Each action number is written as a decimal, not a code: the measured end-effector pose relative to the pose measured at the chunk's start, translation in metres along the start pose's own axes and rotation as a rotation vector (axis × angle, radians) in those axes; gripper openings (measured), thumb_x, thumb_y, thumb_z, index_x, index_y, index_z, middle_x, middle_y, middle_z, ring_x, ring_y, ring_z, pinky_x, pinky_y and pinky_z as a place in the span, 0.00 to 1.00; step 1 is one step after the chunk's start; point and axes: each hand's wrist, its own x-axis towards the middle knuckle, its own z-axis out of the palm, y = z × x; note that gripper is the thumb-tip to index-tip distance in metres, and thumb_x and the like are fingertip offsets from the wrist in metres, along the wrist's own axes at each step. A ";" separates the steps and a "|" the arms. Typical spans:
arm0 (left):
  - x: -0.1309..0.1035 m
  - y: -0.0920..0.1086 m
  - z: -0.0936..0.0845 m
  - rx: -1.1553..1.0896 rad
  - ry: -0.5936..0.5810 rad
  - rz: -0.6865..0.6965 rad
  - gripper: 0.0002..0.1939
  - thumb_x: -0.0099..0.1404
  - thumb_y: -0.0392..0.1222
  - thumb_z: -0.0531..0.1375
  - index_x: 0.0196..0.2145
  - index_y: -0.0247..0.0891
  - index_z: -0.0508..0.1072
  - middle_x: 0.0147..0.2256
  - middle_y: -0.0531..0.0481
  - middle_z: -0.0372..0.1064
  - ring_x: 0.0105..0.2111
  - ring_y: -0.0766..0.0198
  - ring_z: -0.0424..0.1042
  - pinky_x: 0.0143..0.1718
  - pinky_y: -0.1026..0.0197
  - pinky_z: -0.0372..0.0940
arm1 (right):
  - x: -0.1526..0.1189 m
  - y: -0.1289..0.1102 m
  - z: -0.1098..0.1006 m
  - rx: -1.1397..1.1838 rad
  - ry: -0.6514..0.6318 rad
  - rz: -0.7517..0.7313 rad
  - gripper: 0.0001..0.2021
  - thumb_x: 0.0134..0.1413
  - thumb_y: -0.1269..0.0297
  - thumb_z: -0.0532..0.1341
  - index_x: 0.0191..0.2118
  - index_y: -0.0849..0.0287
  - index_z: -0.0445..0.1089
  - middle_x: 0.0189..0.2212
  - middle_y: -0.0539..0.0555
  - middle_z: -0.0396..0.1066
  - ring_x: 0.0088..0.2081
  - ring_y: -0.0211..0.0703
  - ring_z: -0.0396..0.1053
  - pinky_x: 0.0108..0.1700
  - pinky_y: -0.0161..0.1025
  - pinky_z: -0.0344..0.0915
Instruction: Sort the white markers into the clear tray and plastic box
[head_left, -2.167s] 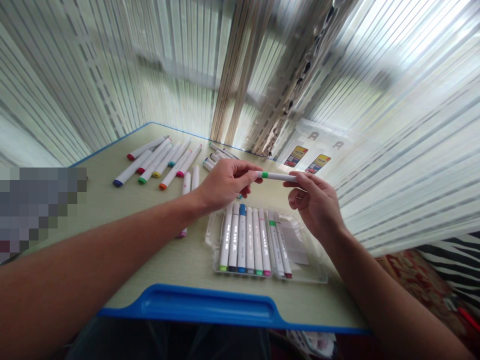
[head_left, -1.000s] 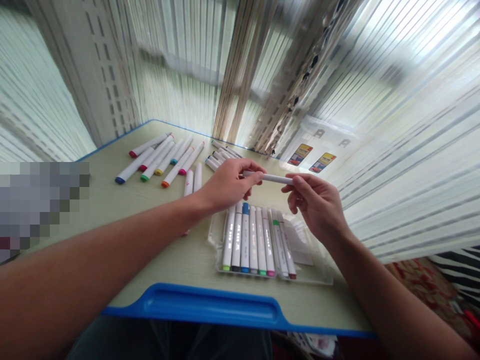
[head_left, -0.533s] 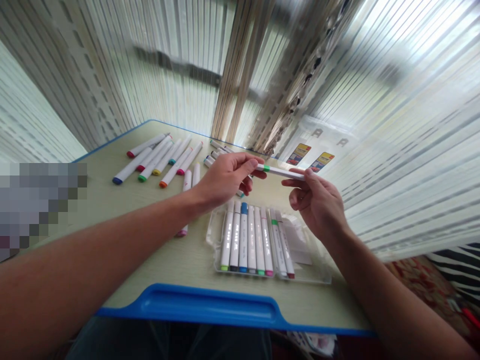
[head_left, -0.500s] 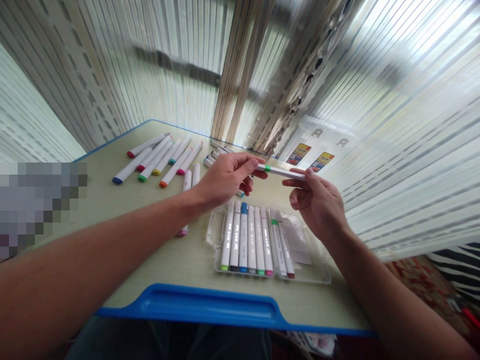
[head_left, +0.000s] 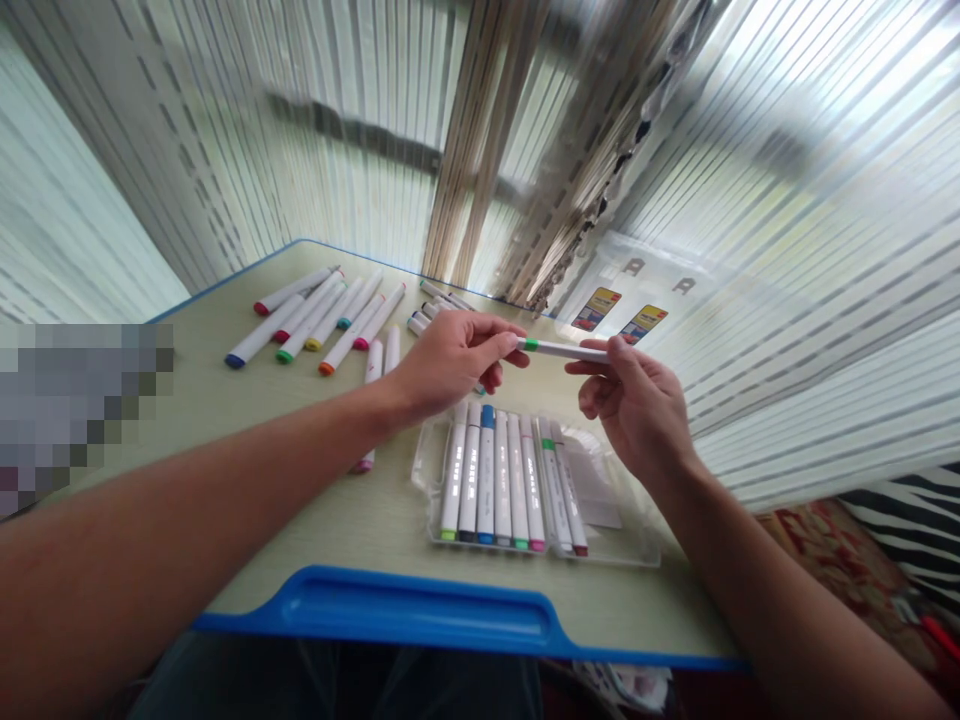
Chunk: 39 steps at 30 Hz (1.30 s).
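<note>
A white marker with a green band (head_left: 562,349) is held nearly level above the table between both hands. My left hand (head_left: 465,362) pinches its left end, beside the green band. My right hand (head_left: 641,400) grips the right end between thumb and fingers. Below them lies a clear plastic case (head_left: 641,545) holding several white markers (head_left: 502,480) side by side, with coloured ends toward me. A folded white paper (head_left: 600,495) shows in the case's right part.
Several loose markers (head_left: 330,325) lie at the table's back left, with more behind my left hand. A clear lid with two labels (head_left: 630,290) leans against the curtain. The table (head_left: 300,540) has a blue front tray (head_left: 420,610).
The marker's left end and my left fingers have dipped slightly, so the marker is closer to level. Both hands keep their grip.
</note>
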 end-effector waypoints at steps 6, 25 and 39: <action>0.001 -0.004 -0.001 0.045 -0.006 0.006 0.06 0.67 0.34 0.63 0.40 0.28 0.78 0.31 0.45 0.78 0.21 0.72 0.68 0.22 0.67 0.67 | -0.003 0.000 0.002 -0.030 -0.034 -0.025 0.13 0.54 0.54 0.71 0.34 0.60 0.78 0.27 0.54 0.80 0.16 0.32 0.68 0.17 0.31 0.60; -0.009 -0.002 0.006 0.291 -0.163 0.088 0.12 0.62 0.44 0.67 0.35 0.29 0.80 0.28 0.48 0.75 0.22 0.71 0.68 0.23 0.68 0.62 | -0.013 -0.003 0.007 -0.214 -0.167 -0.049 0.15 0.40 0.57 0.79 0.31 0.61 0.80 0.21 0.53 0.77 0.17 0.36 0.70 0.18 0.32 0.67; -0.004 -0.004 0.001 0.249 -0.142 0.092 0.12 0.64 0.44 0.67 0.39 0.29 0.81 0.27 0.48 0.75 0.21 0.71 0.67 0.22 0.68 0.61 | -0.009 0.001 0.003 -0.108 -0.174 0.005 0.11 0.52 0.59 0.74 0.37 0.60 0.81 0.26 0.54 0.80 0.17 0.35 0.70 0.18 0.31 0.64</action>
